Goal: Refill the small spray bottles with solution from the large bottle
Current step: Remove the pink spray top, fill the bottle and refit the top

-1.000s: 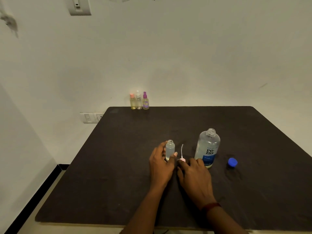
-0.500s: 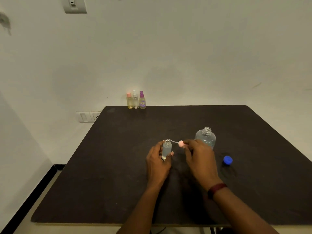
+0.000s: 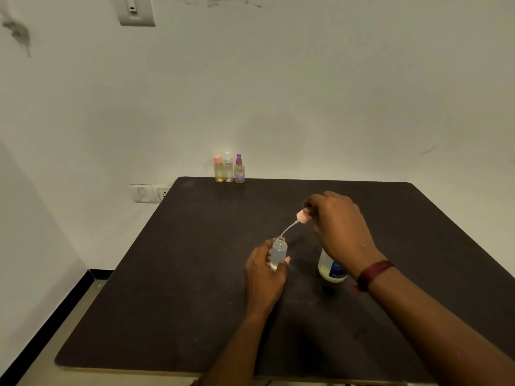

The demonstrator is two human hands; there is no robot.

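My left hand point(image 3: 263, 277) grips a small clear spray bottle point(image 3: 278, 253), open at the neck and standing upright on the dark table point(image 3: 195, 274). Above and to its right, my right hand point(image 3: 338, 227) pinches the pink spray cap point(image 3: 303, 217). The cap's thin dip tube point(image 3: 288, 229) curves down and its tip reaches the bottle's mouth. The large clear bottle with a blue label point(image 3: 331, 270) stands just right of the small bottle, mostly hidden behind my right wrist.
Three small capped spray bottles point(image 3: 229, 169) stand in a row at the table's far edge against the white wall. Wall sockets point(image 3: 149, 193) sit left of the table. The blue cap seen earlier is hidden behind my right arm.
My right hand picked the pink cap up from the table and lifted it up and to the right, bringing the tube's tip to the bottle's mouth. The left hand kept its hold.
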